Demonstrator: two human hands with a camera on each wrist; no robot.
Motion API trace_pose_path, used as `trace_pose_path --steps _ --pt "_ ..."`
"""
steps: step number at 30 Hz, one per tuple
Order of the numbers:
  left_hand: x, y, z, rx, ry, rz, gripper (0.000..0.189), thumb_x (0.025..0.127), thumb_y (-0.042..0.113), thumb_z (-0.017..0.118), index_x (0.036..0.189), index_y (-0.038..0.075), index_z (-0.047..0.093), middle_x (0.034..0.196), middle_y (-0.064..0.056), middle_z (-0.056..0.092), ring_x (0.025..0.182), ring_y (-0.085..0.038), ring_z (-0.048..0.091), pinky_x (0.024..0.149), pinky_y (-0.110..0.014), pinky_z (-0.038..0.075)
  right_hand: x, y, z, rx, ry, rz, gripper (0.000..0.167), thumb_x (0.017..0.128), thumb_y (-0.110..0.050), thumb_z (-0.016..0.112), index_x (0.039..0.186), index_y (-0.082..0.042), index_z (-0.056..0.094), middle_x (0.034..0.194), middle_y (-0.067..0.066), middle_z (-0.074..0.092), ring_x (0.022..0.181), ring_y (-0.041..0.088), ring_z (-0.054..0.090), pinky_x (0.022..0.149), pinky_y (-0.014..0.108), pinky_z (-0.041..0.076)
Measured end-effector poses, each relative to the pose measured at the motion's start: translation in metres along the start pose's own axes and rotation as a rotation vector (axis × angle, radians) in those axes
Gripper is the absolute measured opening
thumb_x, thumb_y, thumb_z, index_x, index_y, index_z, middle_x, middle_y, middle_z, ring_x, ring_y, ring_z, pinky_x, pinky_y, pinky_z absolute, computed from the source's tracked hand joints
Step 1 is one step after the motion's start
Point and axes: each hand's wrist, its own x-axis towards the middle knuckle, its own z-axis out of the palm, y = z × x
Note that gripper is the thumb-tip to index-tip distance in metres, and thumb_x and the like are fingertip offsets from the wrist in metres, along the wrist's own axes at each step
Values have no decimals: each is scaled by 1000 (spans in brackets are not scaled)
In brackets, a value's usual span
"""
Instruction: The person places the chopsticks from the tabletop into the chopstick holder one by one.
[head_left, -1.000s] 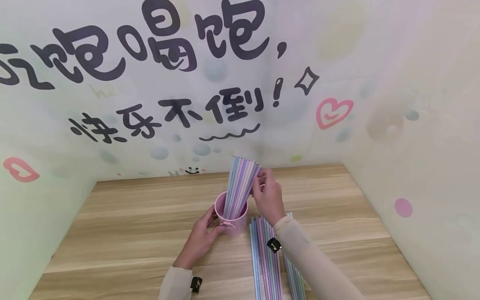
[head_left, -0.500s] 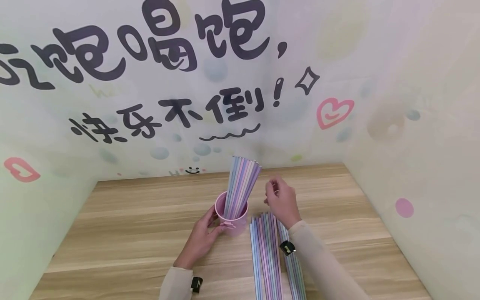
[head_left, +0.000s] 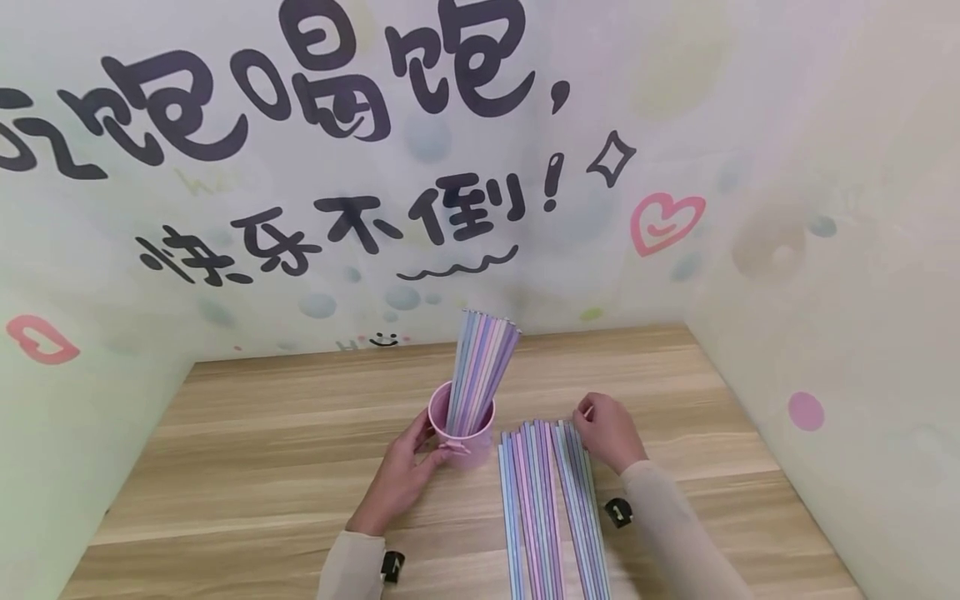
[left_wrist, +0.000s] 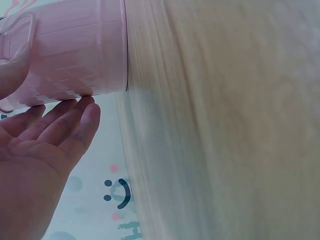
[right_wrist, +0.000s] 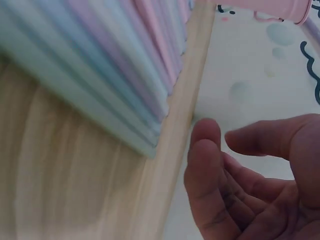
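Head view: a pink bucket (head_left: pixel 468 452) is standing upright on the wooden desk (head_left: pixel 300 467), and a bunch of long, pale sticks (head_left: pixel 482 371) is poking out of it. (They may be straws, but the ends are looking too small to tell.) The bunch is leaning to the right, maybe because the sticks are so tall and the bucket is so short. The left hand (head_left: pixel 402 481) is holding the bucket by its side. Its grip is closing around it, with the thumb in front and the fingers pressing behind, probably so the tall bunch isn't tipping it over.

More sticks are lying flat on the desk, to the right of the bucket. The loose sticks (head_left: pixel 536 508) in the middle and on the left are lying next to each other, and the right pile (head_left: pixel 582 508) is slanting a bit. They are all pointing the same way, which is likely making them easy to pick up.

The right hand (head_left: pixel 611 433) is hovering just beside the far tip of the right pile. Its fingers are bending, but the grip is staying empty, with a gap showing between thumb and fingertip.
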Motion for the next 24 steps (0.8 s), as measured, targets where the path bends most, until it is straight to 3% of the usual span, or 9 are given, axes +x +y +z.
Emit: trace_pose_path --steps 9,20,24 --pt "0 -1 -1 14 -6 -20 72 91 13 71 153 4 36 147 -18 49 130 -34 53 110 -41 45 -10 25 3 -58 -122 71 7 90 -6 67 86 -2 65 65 5 60 53 17 57 48 27 52" --pt "1 -2 1 14 -4 -18 71 91 12 71 152 4 37 146 -18 50 129 -34 53 110 -43 46 -16 33 3 -121 -106 63 7 88 -4 67 83 0 66 68 5 60 58 18 57 51 28 52" --pt "1 -1 1 -6 8 -24 72 89 7 72 152 3 38 145 -19 51 129 -35 54 109 -45 46 -20 30 4 -161 -75 69 20 86 -5 67 68 -5 60 60 2 54 52 15 50 46 25 45"
